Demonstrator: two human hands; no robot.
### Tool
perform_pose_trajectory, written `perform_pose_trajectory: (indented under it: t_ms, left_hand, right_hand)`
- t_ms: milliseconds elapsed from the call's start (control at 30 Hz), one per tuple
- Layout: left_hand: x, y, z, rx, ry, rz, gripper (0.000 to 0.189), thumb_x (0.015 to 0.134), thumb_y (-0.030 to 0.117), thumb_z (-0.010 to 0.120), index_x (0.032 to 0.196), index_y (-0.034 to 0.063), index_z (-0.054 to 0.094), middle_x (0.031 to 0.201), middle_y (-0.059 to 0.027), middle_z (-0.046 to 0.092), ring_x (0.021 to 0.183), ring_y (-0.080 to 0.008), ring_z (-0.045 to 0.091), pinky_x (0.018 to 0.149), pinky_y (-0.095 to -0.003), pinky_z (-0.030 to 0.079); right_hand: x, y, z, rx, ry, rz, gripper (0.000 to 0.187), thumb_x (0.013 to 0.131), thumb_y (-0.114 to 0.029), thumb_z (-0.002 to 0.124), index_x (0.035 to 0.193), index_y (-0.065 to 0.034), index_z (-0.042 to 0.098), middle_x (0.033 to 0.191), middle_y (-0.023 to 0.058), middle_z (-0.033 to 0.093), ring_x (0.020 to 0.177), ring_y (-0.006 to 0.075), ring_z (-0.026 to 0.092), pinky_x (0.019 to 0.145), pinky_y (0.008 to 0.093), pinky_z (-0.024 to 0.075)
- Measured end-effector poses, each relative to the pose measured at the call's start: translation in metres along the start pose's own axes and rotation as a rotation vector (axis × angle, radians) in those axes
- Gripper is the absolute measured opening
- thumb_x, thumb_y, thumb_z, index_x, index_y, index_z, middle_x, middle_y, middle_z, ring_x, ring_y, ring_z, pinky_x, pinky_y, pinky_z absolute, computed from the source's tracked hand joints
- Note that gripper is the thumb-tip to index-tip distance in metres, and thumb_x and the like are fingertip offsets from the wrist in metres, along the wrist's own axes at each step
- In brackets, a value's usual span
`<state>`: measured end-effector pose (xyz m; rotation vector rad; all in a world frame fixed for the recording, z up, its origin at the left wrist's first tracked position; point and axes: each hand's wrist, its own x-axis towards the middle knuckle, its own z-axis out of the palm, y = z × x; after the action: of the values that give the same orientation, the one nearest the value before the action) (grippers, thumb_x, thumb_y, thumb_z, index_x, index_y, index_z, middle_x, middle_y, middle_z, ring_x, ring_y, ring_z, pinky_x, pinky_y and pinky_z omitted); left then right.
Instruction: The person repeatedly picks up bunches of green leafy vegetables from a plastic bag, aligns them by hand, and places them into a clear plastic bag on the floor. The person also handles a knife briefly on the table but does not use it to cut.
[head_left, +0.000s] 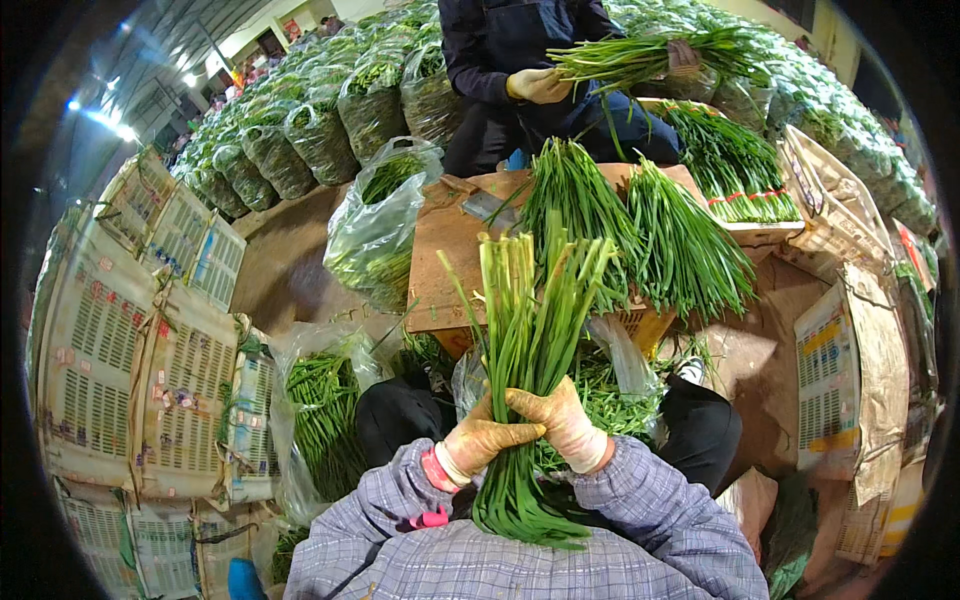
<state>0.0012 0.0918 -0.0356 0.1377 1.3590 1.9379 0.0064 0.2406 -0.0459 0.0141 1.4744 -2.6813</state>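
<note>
A thick bunch of garlic chives stands upright before my chest, pale cut ends up and green tips hanging down over my lap. My left hand, in a stained glove, is wrapped around its middle from the left. From the right, my right hand, also gloved, grips the same bunch, its thumb close to the left hand. Beyond it, a low board-topped table carries two heaps of green chives, a left heap and a right heap. A flat metal piece lies beside the left heap.
Across the table a person's gloved hand holds a loose bundle of chives. A tray of red-banded bunches is at right. Plastic bags of chives stand at left, one by the table, one by my knee. Plastic crates are stacked further left.
</note>
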Motion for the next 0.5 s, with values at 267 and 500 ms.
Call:
perform_pose_trajectory:
  t_ms: [267,500]
  left_hand:
    - [-0.026,0.026,-0.034,0.217,0.127,-0.016,0.05,0.082,0.003,0.074,0.127,-0.0006,0.052,0.098,-0.0069,0.067,0.073,-0.0138,0.062,0.068,-0.0284,0.053]
    - [-0.028,0.014,-0.029,0.381,0.102,0.066,0.061,0.081,0.004,0.07,0.134,-0.006,0.041,0.116,-0.0088,0.064,0.1,-0.0168,0.062,0.091,-0.0298,0.049]
  right_hand:
    - [-0.028,-0.052,-0.019,-0.841,0.306,0.049,0.021,0.085,-0.018,0.076,0.094,0.0001,0.07,0.076,0.0058,0.068,0.068,0.0118,0.063,0.062,0.0262,0.0507]
    - [-0.012,-0.049,-0.02,-1.146,0.28,-0.489,0.032,0.082,-0.008,0.074,0.114,-0.0028,0.067,0.083,0.0081,0.069,0.068,0.0133,0.062,0.065,0.0276,0.0516]
